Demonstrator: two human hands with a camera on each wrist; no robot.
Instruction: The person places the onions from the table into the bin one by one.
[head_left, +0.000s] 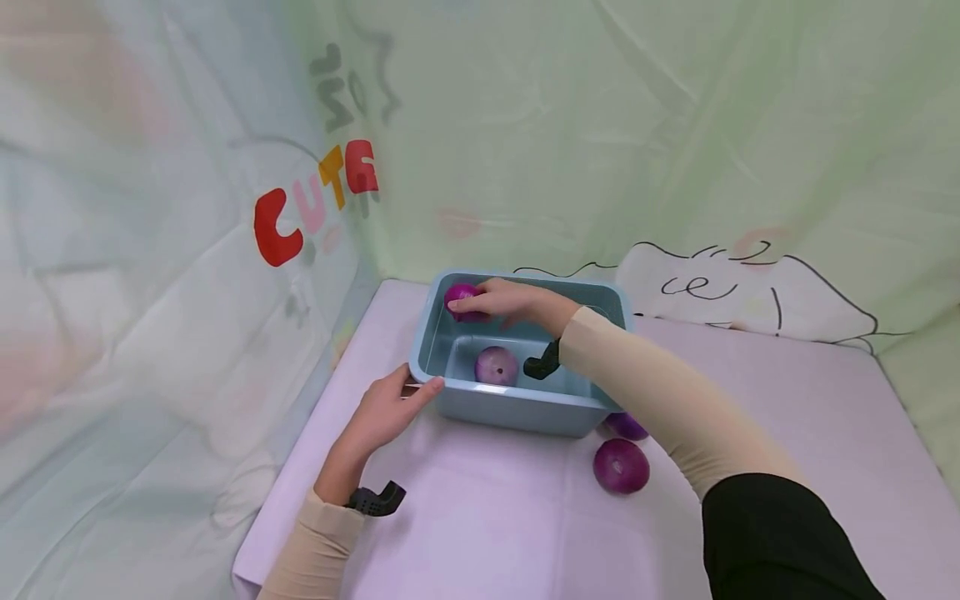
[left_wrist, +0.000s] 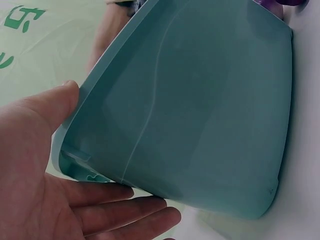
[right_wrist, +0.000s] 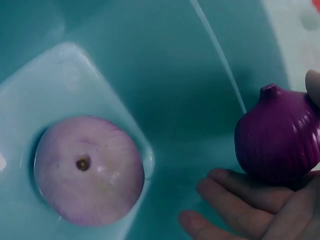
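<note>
Right hand [head_left: 517,304]: grasps a purple onion [head_left: 460,301] above the blue tub [head_left: 525,408].
Left hand [head_left: 386,410]: fingers relaxed, touching the tub's near corner.
Tub: on the desk [head_left: 487,517], pale onion [head_left: 497,366] inside.

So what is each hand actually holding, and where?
The right hand holds a purple onion by its rounded sides, over the blue tub. The left hand steadies the tub's near-left corner rim.

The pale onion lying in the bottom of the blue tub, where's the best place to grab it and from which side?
Probably from straight above, grip spread across the round sides of the pale onion. It sits alone on the floor of the blue tub, whose walls block any sideways approach, and its domed top faces up.
</note>
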